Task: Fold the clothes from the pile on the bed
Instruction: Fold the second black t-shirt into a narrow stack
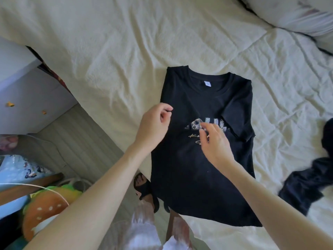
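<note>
Two bare forearms reach in from the near edge toward a black T-shirt [203, 150] that lies face up on the cream bed [117, 56], collar far, hem hanging just over the near edge of the mattress. Its sleeves are already turned in over the body, so the shirt reads as a narrow rectangle, probably so the next fold can bring hem toward collar.

At the shirt's left edge the left hand [155, 123] has its fingers curled, thumb and forefinger pinching a small bit of the dark cloth at the folded side, seemingly to tug that edge straight. Over the printed lettering at mid-chest the right hand [214, 141] hovers with fingers loosely spread and relaxed, holding nothing; whether the fingertips touch the fabric cannot be told. It looks placed to smooth or pin the front while the other side is adjusted.

Well apart on the right, more dark clothes [306, 186] lie crumpled on the bed, likely the pile left to fold. A white pillow [295, 13] sits at the far right corner.

Left of the bed are the floor, a white cabinet [27, 94], a burger-shaped plush [43, 208] and a sandalled foot [144, 190] near the bedside.
</note>
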A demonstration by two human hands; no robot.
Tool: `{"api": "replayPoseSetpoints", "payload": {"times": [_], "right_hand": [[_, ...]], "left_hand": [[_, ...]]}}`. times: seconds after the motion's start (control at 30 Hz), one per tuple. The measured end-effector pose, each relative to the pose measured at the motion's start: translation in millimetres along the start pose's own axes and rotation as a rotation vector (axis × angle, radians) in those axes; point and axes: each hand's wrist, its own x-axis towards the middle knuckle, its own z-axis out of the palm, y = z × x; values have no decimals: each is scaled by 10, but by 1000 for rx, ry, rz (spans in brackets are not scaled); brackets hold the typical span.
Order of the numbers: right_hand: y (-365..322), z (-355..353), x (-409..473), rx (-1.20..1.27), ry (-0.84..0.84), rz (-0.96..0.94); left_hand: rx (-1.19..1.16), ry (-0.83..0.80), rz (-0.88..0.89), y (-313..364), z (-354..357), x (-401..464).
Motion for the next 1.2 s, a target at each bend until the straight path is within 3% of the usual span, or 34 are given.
{"api": "replayPoseSetpoints", "payload": {"times": [0.07, 0.17, 0.27, 0.53, 0.63, 0.73, 0.87, 1.0, 1.2], "right_hand": [[-149, -44, 268, -62, 67, -123], [-466, -22, 769, 34, 62, -108], [-756, 42, 1234, 143, -64, 14], [-920, 175, 1593, 190, -43, 63], [-867, 266, 1366, 63, 114, -42], [-679, 356, 865, -189, 227, -347], [-241, 617, 182, -432, 51, -563], [151, 736, -300, -448, -57, -444], [695, 689, -968, -347, -38, -212]], "left_hand": [[8, 115, -118, -247, -109, 25], [-26, 2, -286, -515, -101, -2], [-147, -125, -280, -585, 47, -105], [-120, -35, -292, -709, 158, -188], [-259, -84, -364, -758, 143, -273], [-336, -158, -394, -801, 136, -416], [-350, -280, -467, -918, 221, -596], [-375, -403, -558, -1031, 374, -815], [-313, -404, -683, -1167, 535, -1310]]}}
